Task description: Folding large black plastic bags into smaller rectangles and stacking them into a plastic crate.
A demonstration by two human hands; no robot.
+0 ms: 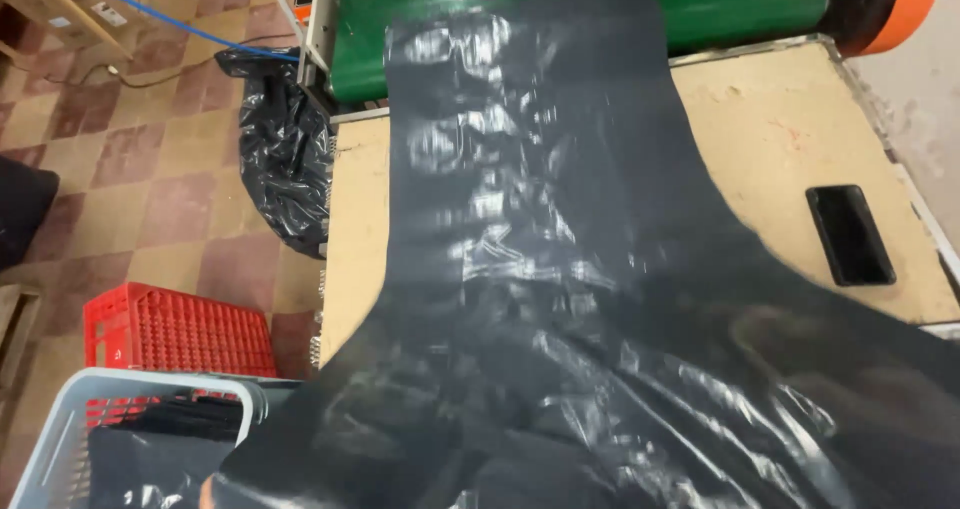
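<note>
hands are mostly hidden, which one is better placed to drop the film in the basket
Probably left: a sliver of the left hand shows at the lower-left edge of the film, beside the basket. The right hand is not visible.
</note>
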